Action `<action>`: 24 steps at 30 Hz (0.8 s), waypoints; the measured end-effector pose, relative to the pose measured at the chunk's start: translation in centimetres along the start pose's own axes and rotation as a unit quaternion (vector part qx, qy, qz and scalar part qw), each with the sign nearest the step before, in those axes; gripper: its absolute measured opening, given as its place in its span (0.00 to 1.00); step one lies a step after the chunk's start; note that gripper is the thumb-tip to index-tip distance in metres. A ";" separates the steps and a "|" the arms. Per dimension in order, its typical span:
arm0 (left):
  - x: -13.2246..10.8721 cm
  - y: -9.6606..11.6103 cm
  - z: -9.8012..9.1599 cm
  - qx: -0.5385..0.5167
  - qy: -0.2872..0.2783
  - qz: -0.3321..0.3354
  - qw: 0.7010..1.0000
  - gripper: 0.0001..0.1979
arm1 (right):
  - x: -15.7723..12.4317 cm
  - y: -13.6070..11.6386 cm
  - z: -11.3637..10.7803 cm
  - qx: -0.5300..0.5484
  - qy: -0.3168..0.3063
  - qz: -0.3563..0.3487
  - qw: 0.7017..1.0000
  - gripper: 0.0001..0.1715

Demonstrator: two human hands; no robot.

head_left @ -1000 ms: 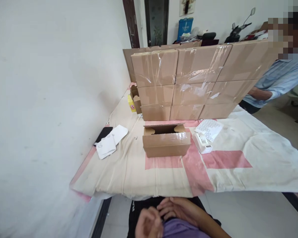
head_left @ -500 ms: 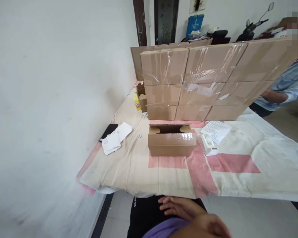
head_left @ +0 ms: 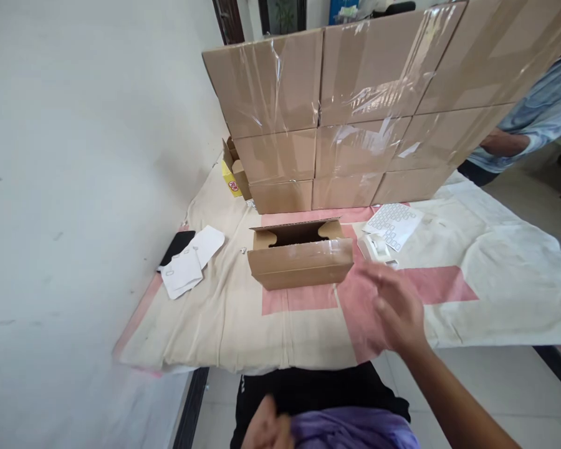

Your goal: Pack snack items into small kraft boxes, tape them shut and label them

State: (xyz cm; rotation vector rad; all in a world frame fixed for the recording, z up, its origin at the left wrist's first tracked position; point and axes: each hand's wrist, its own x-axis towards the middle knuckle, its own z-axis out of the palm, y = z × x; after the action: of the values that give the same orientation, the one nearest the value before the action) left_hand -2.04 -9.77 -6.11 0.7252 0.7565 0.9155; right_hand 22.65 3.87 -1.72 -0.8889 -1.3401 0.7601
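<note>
An open-topped cardboard box [head_left: 302, 265] stands on the cloth-covered table in front of me, its end flaps folded inward. My right hand [head_left: 397, 305] is over the table just to the right of that box, fingers stretched out and smeared by motion, holding nothing I can see. Right behind its fingertips sits a white tape dispenser [head_left: 378, 246], partly covered by the hand. A white sheet with printed small shapes [head_left: 393, 224] lies beside the dispenser. Low in front of my body, my left hand [head_left: 267, 430] is blurred and cut by the frame's lower edge; its fingers are unclear.
Taped cardboard boxes [head_left: 362, 112] form a wall at the table's back. A yellow box [head_left: 230, 179] stands by its left end. White papers [head_left: 187, 268] overlap a black flat object [head_left: 175, 246] on the left. A person's blue sleeve [head_left: 537, 125] shows at right.
My right hand has risen from my lap and reached forward to the right of the open box. My left hand is now low at the frame's bottom. The view has tilted down.
</note>
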 end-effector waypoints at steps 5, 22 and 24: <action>9.7 6.1 3.6 0.025 -0.177 0.082 0.981 0.17 | 10.5 3.1 1.7 -0.063 -0.023 -0.056 0.996 0.44; 22.5 26.4 4.8 0.482 -0.132 0.103 0.860 0.05 | 12.0 7.9 1.8 0.019 -0.143 -0.078 0.986 0.20; 22.6 25.8 4.7 0.463 -0.140 0.071 0.872 0.03 | 12.1 8.0 1.7 0.023 -0.148 -0.080 0.985 0.18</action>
State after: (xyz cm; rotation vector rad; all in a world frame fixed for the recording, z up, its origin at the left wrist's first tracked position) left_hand 0.17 19.96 11.46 1.7415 0.8760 0.5113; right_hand 22.35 18.42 -2.93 -0.6381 -1.6279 0.8155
